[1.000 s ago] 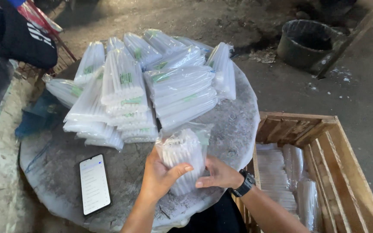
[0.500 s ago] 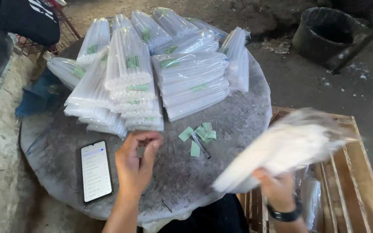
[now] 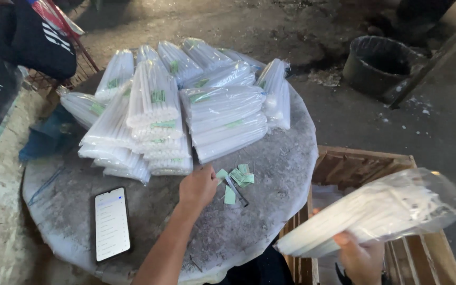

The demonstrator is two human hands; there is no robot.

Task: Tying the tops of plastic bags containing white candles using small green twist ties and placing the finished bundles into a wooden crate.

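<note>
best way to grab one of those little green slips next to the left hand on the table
Judging by how they lie, take a green paper slip at its free edge, from above. The slips lie flat on the round table, some overlapping, so a fingertip pinch grip with the left hand suits best: press on one, slide it clear, then pinch. The right hand is busy holding a clear bag of white sticks.

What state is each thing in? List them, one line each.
Left hand: fingers curled, resting on the table by the green slips.
Right hand: gripping a clear bag of white sticks, tilted over the crate.
Phone: screen lit, lying flat.
Stacked packs: piled flat.
Wooden crate: open-topped.
</note>
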